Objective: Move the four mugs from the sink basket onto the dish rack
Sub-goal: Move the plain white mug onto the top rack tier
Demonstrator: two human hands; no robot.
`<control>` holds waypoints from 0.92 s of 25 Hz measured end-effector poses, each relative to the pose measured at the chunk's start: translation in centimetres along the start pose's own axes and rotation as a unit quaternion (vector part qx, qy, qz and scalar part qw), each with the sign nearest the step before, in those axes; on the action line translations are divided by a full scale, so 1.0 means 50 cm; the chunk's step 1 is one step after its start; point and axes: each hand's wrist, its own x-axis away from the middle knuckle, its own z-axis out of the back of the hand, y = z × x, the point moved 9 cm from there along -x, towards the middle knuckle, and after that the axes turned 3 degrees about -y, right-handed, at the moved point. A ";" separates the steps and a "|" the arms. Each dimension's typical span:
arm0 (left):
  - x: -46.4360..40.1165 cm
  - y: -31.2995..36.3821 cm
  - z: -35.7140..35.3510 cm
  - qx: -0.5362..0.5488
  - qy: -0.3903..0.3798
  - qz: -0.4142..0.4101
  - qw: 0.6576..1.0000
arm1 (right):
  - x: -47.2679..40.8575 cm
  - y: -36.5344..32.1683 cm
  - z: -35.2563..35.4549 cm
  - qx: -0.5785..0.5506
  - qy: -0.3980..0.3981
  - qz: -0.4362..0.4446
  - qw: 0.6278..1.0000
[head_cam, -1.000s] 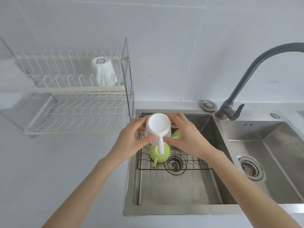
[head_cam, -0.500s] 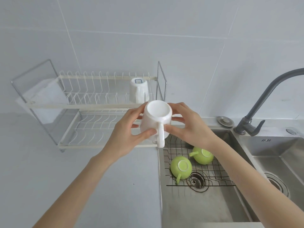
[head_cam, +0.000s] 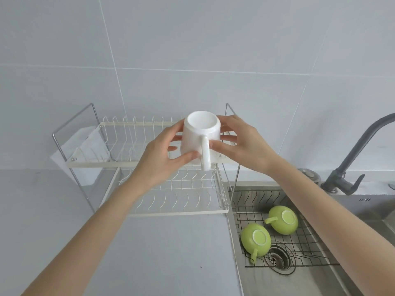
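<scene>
A white mug (head_cam: pixel 201 135) hangs upside down, handle toward me, in front of the upper tier of the white wire dish rack (head_cam: pixel 136 144). My left hand (head_cam: pixel 162 154) grips its left side and my right hand (head_cam: pixel 241 146) its right side. Two green mugs (head_cam: pixel 256 239) (head_cam: pixel 283 219) lie bottom-up in the black wire sink basket (head_cam: pixel 307 248). The white mug seen earlier on the rack's upper tier is hidden behind the held mug and my hands.
The rack's lower tier (head_cam: pixel 181 199) lies below the held mug. A grey countertop (head_cam: pixel 149 253) spreads in front of the rack. A dark faucet (head_cam: pixel 350 161) stands at the right above the steel sink (head_cam: pixel 277 283). A white cloth (head_cam: pixel 85 150) hangs at the rack's left end.
Both hands have carried the white mug up and left, from over the sink basket to in front of the rack's upper tier. The two green mugs stayed in the basket.
</scene>
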 end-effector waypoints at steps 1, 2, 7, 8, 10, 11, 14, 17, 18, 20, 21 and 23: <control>-0.011 0.002 0.013 -0.004 -0.002 -0.004 1.000 | -0.016 -0.006 0.000 -0.002 0.003 0.000 1.000; -0.024 0.004 0.027 -0.011 -0.004 -0.007 1.000 | -0.033 -0.011 0.000 -0.005 0.006 -0.001 1.000; -0.090 -0.022 0.089 -0.045 -0.022 0.007 0.999 | -0.116 -0.029 -0.021 -0.008 0.013 -0.012 1.000; -0.103 -0.033 0.099 -0.049 -0.026 0.012 0.998 | -0.134 -0.030 -0.029 -0.001 0.007 -0.017 1.000; -0.128 -0.059 0.116 -0.058 -0.032 0.025 0.997 | -0.171 -0.028 -0.048 0.022 -0.014 -0.025 0.999; -0.139 -0.074 0.122 -0.064 -0.038 0.033 0.997 | -0.188 -0.024 -0.059 0.035 -0.024 -0.028 0.999; -0.163 -0.130 0.135 -0.079 -0.063 0.067 0.993 | -0.232 -0.008 -0.100 0.058 -0.053 -0.039 0.996; -0.174 -0.192 0.144 -0.084 -0.080 0.107 0.987 | -0.271 0.020 -0.148 0.086 -0.089 -0.063 0.990; -0.176 -0.210 0.144 -0.088 -0.084 0.120 0.985 | -0.281 0.031 -0.164 0.089 -0.100 -0.072 0.988; -0.177 -0.243 0.141 -0.108 -0.097 0.148 0.978 | -0.300 0.052 -0.196 0.091 -0.122 -0.086 0.985; -0.174 -0.258 0.137 -0.120 -0.107 0.161 0.974 | -0.304 0.062 -0.213 0.091 -0.137 -0.091 0.982; -0.167 -0.284 0.128 -0.143 -0.126 0.180 0.965 | -0.308 0.077 -0.246 0.101 -0.173 -0.091 0.975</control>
